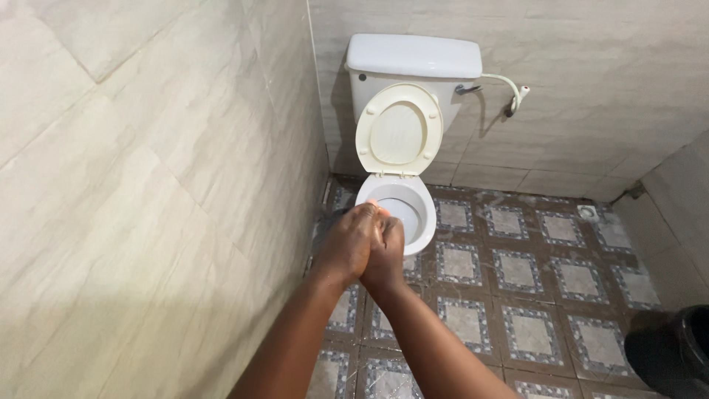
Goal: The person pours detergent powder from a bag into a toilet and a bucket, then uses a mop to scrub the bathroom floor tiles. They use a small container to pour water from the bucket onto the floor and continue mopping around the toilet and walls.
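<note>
We see the white toilet bowl point(413, 210) open, its inside too hidden to tell contents, seat and lid point(399, 129) raised against the cistern point(413, 59), while our left hand point(347, 240) and right hand point(388, 255) press together, holding nothing visible, just before its rim.

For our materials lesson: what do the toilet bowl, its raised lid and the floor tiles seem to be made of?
Toilet bowl: likely glazed ceramic, white and glossy.
Raised lid: probably plastic, cream, thin, with small moulded bumpers.
Floor tiles: seemingly glazed ceramic, brown with grey patterned squares, shiny and wet-looking.
</note>
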